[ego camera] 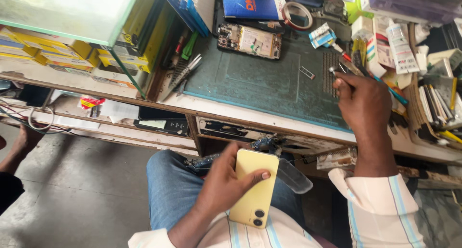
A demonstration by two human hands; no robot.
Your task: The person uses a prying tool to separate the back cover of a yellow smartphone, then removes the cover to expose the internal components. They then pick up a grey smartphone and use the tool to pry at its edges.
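My left hand (pixel 222 186) grips a yellow phone (pixel 253 189) back side up over my lap, thumb across its back, camera lenses toward me. A clear case (pixel 293 176) sticks out from behind the phone. My right hand (pixel 362 102) reaches onto the green work mat (pixel 260 84) at its right edge and pinches a small metal-tipped tool (pixel 333 71). An opened phone (pixel 249 41) with bare circuitry lies at the mat's far side.
Tweezers and screwdrivers (pixel 185 67) lie left of the mat. A tape roll (pixel 297 14), glue tubes (pixel 402 48), boxes and pens crowd the right. Yellow boxes (pixel 57 53) sit under a glass counter. An open drawer (pixel 269 143) hangs below the bench. Another person's arm (pixel 17 151) is at left.
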